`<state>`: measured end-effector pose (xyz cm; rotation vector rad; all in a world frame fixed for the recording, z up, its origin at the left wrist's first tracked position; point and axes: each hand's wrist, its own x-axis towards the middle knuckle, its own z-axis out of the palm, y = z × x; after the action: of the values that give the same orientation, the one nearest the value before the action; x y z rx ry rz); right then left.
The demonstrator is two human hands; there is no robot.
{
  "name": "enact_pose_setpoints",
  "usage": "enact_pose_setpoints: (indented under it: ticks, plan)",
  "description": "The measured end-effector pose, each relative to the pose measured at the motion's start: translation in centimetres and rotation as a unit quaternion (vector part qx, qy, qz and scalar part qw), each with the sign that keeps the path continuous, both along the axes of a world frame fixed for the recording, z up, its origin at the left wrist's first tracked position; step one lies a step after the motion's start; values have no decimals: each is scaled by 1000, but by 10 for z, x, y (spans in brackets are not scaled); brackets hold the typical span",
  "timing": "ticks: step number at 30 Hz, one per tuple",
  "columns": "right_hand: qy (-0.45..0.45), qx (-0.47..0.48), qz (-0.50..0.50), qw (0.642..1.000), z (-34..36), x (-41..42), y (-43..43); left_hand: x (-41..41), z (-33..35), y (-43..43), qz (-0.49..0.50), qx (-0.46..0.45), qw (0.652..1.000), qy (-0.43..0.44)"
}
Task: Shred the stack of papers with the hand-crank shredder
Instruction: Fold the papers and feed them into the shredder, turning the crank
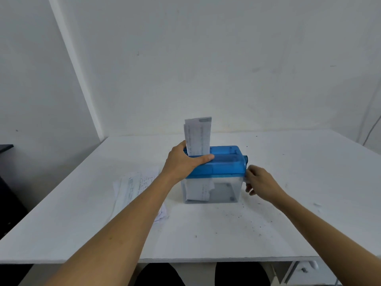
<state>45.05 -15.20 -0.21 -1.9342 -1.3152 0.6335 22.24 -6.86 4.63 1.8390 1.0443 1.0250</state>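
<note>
1. gripping the blue plastic lid [224, 162] of the small hand-crank shredder [218, 174], the left hand [183, 159] sits at the lid's left end, with the thumb laid along the near edge and the fingers curled over the far side.
2. a folded white printed sheet [198, 137] stands upright in the lid's slot, between the left thumb and fingers and touching the hand. its lower end hangs inside the clear plastic bin [226, 193] under the lid.
3. the right hand [262, 182] is at the shredder's right side, just below the round blue crank hub [245, 158]. its fingers are curled together round a pale crank handle [245, 179], which is blurred.
4. the stack of papers [132, 188] lies flat on the white table [288, 223], just left of the shredder and partly under the left forearm.
5. counted: one shredder, one sheet in the slot, one loose stack. the sheets in the stack overlap too much to count.
6. rows of dark print mark the upright sheet and the stack, all too small and blurred to read.
</note>
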Motion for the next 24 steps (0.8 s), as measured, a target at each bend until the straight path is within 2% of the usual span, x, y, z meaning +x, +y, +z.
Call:
enact_pose_setpoints:
  ticks: [9, 12, 15, 20, 24]
  plan:
    - [-2, -47, 137, 990, 46, 11, -46, 1, 1, 0, -3, -10, 1000, -2]
    - [-85, -78, 174, 978, 57, 18, -51, 0, 1, 0, -1, -11, 1000, -5]
    - [-144, -62, 194, 968, 74, 20, -55, 0, 3, 0, -4, -13, 1000, -1]
    - [-92, 5, 169, 981, 100, 26, -50, 0, 2, 1, -1, -8, 1000, 15]
    - [-21, 93, 99, 990, 103, 26, -34, -1, 4, 0, -5, -12, 1000, 15]
